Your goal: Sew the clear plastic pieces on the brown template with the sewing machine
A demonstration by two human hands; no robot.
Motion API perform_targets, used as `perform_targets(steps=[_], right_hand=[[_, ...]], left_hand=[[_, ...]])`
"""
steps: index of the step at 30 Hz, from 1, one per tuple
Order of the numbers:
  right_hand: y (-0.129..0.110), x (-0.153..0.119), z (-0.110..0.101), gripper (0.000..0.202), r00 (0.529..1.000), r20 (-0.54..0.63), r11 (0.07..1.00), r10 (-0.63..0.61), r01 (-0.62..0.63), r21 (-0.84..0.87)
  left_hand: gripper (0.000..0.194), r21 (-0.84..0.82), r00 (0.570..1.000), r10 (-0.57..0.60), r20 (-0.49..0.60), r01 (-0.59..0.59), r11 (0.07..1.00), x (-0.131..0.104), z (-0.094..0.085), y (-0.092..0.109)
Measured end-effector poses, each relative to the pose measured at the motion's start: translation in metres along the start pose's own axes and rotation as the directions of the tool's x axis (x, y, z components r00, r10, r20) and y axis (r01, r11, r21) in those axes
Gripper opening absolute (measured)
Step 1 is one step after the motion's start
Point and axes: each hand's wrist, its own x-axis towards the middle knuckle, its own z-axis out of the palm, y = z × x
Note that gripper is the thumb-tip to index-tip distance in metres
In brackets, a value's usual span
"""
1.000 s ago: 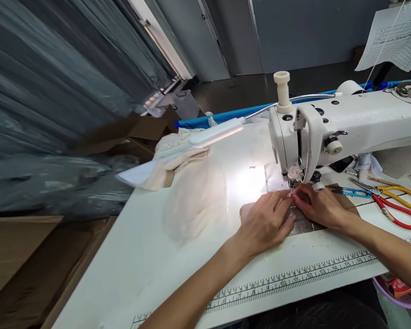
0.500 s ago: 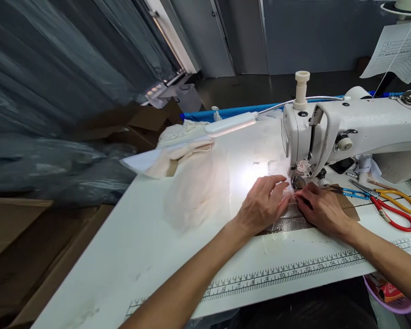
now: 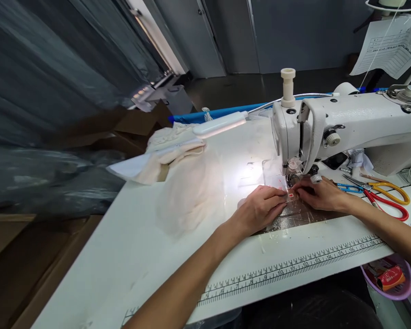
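Note:
A white sewing machine [image 3: 349,119] stands at the right, its presser foot lit by a lamp [image 3: 221,125]. My left hand [image 3: 262,208] lies on thin, sheer fabric [image 3: 272,171] just left of and in front of the needle, fingers together and pressing down. My right hand [image 3: 317,194] is at the right of the presser foot, thumb and fingers pinched close to the fabric edge; what they pinch is too small to tell. Under both hands is a brown plate [image 3: 294,219]. A pale, sheer fabric pile [image 3: 192,196] lies on the table to the left.
Scissors with red and yellow handles [image 3: 385,194] and a blue-handled tool [image 3: 349,188] lie right of my right hand. A ruler strip [image 3: 294,269] runs along the table's front edge. A purple basket [image 3: 402,292] hangs below right; cardboard boxes [image 3: 137,125] stand left.
My right hand has moved up beside the presser foot, and my left hand has flattened slightly away from it. The camera view has shifted a little to the right.

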Motion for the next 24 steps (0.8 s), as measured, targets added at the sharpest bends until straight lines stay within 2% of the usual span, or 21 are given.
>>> perform_targets(steps=[4,9,12,14,16,19,21,24], right_hand=[[-0.003,0.005,0.004,0.036,0.990,0.088,0.983,-0.108,0.119,-0.141],[-0.010,0.004,0.004,0.037,0.975,0.197,0.940,-0.102,0.159,-0.300],[-0.009,0.002,0.009,0.037,0.977,0.173,0.917,-0.122,0.177,-0.356],[-0.006,0.001,0.013,0.037,0.978,0.140,0.906,-0.152,0.195,-0.377],[-0.002,0.000,0.017,0.036,0.979,0.119,0.903,-0.168,0.201,-0.379],[-0.001,-0.002,0.018,0.035,0.978,0.108,0.908,-0.178,0.205,-0.366],[-0.005,-0.002,0.016,0.034,0.978,0.116,0.913,-0.171,0.202,-0.355],[-0.013,-0.002,0.013,0.034,0.984,0.140,0.921,-0.106,0.150,-0.359]], left_hand=[[0.015,0.025,1.000,0.001,-0.015,-0.001,1.000,0.001,-0.002,0.000],[0.007,0.248,0.988,0.135,-0.074,-0.113,0.962,0.009,-0.004,0.001],[0.014,0.318,0.982,0.187,-0.007,-0.175,0.932,0.012,-0.001,0.003],[0.017,0.284,0.980,0.192,0.046,-0.197,0.938,0.012,-0.003,0.004],[0.017,0.204,0.988,0.147,0.053,-0.155,0.967,0.011,-0.008,0.005],[0.016,0.169,0.997,-0.060,0.053,0.051,0.984,0.010,-0.020,0.002],[0.024,0.234,0.971,-0.197,0.135,0.162,0.959,0.011,-0.024,-0.004],[0.033,0.323,0.901,-0.252,0.352,0.135,0.937,0.018,-0.019,-0.019]])
